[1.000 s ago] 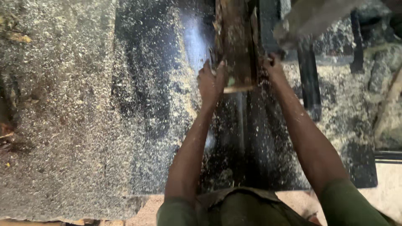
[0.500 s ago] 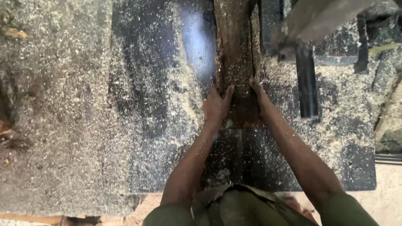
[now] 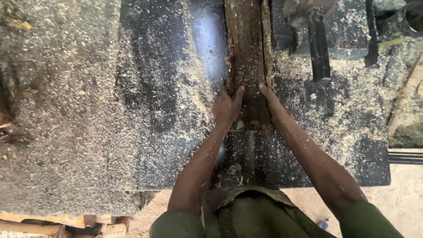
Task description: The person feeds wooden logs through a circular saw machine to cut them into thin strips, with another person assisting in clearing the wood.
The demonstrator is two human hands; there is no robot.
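From the head view, I see my left hand (image 3: 227,108) pressed against the left side of the long, rough, dark brown wooden plank (image 3: 247,61), fingers together and pointing to 12 o'clock. My right hand (image 3: 271,102) lies flat along the plank's right side, fingers straight; both hands clasp the plank's near end between them. The plank lies lengthwise on the dark metal desk (image 3: 167,132), running from the middle toward 12 o'clock. Pale sawdust (image 3: 66,114) covers the desk thickly at 9 o'clock. A black metal bar (image 3: 319,46) lies at 1 o'clock, just right of the plank. My green sleeves (image 3: 176,224) show at 6 o'clock
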